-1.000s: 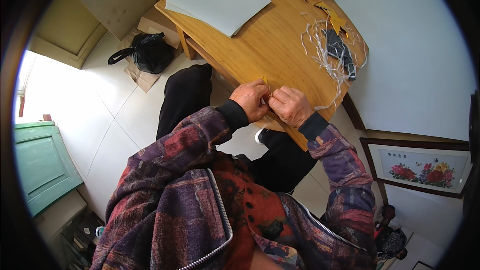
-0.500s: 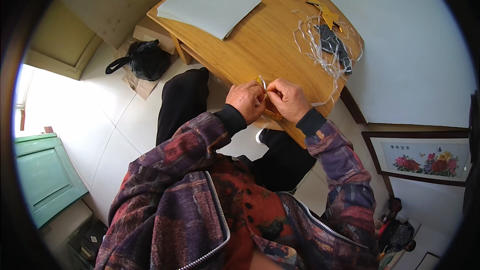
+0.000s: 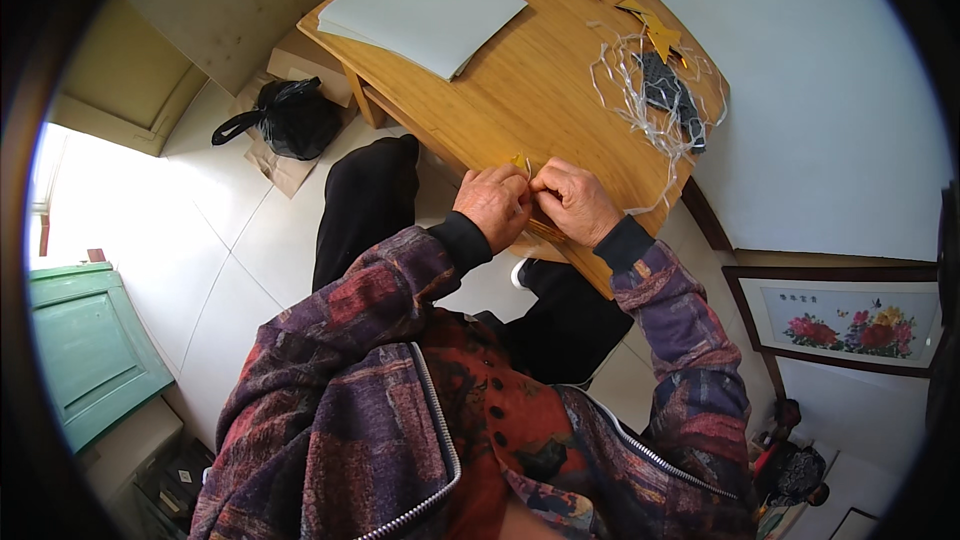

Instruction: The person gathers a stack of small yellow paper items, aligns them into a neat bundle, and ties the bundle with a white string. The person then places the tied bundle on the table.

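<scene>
At the table's near edge, my left hand (image 3: 493,205) and my right hand (image 3: 575,202) are closed with their fingertips nearly touching. Between them shows a short bit of white plastic string (image 3: 528,168), which the right fingers pinch. Part of a gold folded-paper piece (image 3: 517,159) peeks out past my left fingers, which grip it; more gold layers (image 3: 545,230) show under the hands. Most of the piece is hidden by my fingers. From beside my right hand, a white strand (image 3: 650,208) runs to a tangled bundle of white strings (image 3: 640,105) on the right.
Grey-white sheets (image 3: 425,10) lie stacked at the far left of the wooden table (image 3: 490,110). Several gold folded pieces (image 3: 660,38) and a dark grey cloth-like item (image 3: 663,85) lie at its right end. A black plastic bag (image 3: 295,120) rests on cardboard on the floor.
The white string loop standing up between my hands has shrunk and lies lower. Both hands stay at nearly the same place, fingers still closed.
</scene>
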Action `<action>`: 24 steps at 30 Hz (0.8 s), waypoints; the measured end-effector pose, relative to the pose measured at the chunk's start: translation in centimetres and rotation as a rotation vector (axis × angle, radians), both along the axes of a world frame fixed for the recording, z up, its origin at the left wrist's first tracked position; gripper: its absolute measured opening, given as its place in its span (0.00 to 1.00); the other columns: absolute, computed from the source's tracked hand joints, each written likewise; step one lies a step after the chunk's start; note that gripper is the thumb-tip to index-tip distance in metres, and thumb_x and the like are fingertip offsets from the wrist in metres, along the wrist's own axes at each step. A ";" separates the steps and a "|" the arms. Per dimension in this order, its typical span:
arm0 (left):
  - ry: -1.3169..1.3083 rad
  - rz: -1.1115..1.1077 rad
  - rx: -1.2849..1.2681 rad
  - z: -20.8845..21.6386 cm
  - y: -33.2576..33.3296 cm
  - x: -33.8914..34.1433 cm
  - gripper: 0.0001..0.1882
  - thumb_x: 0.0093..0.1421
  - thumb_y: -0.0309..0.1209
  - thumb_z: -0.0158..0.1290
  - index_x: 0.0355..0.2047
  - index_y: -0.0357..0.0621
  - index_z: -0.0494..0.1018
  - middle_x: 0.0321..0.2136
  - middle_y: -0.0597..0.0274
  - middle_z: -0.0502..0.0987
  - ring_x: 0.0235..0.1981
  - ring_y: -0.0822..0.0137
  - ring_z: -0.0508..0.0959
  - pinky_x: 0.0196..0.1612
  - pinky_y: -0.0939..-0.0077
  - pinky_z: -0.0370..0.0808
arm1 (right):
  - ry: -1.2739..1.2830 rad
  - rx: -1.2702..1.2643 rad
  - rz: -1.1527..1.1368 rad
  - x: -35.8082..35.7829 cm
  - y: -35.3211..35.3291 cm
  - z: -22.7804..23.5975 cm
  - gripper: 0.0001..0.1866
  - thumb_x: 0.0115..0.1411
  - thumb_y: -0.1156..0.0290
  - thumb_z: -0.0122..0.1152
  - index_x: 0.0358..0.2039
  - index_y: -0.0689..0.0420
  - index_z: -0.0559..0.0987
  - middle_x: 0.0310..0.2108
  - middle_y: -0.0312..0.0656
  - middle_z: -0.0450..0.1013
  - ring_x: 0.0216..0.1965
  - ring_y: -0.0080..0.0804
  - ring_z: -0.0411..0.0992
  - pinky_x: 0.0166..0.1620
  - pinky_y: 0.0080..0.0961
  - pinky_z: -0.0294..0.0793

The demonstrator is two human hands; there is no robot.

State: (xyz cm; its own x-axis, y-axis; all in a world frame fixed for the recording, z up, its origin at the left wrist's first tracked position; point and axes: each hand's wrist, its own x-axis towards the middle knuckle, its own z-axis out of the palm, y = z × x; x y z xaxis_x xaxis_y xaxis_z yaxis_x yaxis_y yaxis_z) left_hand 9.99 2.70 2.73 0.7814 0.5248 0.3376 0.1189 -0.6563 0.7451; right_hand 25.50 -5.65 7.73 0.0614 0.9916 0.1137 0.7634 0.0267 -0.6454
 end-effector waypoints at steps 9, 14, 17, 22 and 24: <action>0.053 -0.030 -0.029 0.1 0.1 -0.1 0.04 0.50 0.30 0.54 0.25 0.46 0.70 0.34 0.62 0.73 0.38 0.56 0.73 0.41 0.61 0.65 | 0.026 -0.049 -0.042 -0.4 -0.3 -0.2 0.02 0.52 0.77 0.57 0.28 0.58 0.75 0.29 0.45 0.71 0.30 0.47 0.72 0.32 0.34 0.72; 0.046 -0.020 -0.038 -0.1 0.0 0.0 0.04 0.50 0.29 0.54 0.25 0.46 0.70 0.35 0.62 0.74 0.38 0.56 0.73 0.42 0.61 0.66 | 0.094 -0.080 0.015 0.1 -0.5 0.0 0.03 0.52 0.77 0.58 0.29 0.59 0.76 0.30 0.45 0.71 0.30 0.46 0.72 0.33 0.34 0.72; 0.027 -0.010 -0.018 -0.2 0.0 0.0 0.04 0.49 0.29 0.54 0.25 0.45 0.71 0.35 0.62 0.74 0.38 0.55 0.73 0.41 0.62 0.66 | 0.123 -0.116 0.020 0.2 -0.3 0.0 0.03 0.52 0.77 0.58 0.29 0.59 0.76 0.30 0.45 0.70 0.31 0.47 0.72 0.34 0.33 0.72; -0.031 -0.039 -0.032 -0.3 0.2 0.0 0.06 0.48 0.28 0.55 0.27 0.46 0.70 0.32 0.61 0.73 0.36 0.54 0.73 0.40 0.62 0.67 | 0.070 -0.165 0.052 0.4 -0.1 0.0 0.03 0.53 0.76 0.57 0.29 0.59 0.74 0.33 0.46 0.69 0.35 0.49 0.70 0.37 0.37 0.70; -0.045 -0.054 -0.039 -0.3 0.2 0.0 0.07 0.48 0.28 0.55 0.28 0.46 0.70 0.30 0.60 0.72 0.35 0.54 0.73 0.39 0.62 0.67 | 0.040 -0.186 0.064 0.5 -0.1 0.0 0.03 0.54 0.75 0.56 0.30 0.59 0.73 0.34 0.47 0.68 0.37 0.50 0.69 0.38 0.39 0.70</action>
State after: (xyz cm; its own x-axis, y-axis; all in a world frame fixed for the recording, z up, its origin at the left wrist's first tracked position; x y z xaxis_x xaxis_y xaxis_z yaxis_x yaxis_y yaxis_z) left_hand 9.99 2.90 2.42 0.7933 0.4961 0.3530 0.0499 -0.6308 0.7743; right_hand 26.04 -5.78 7.74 -0.0016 0.9973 -0.0735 0.7378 -0.0485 -0.6732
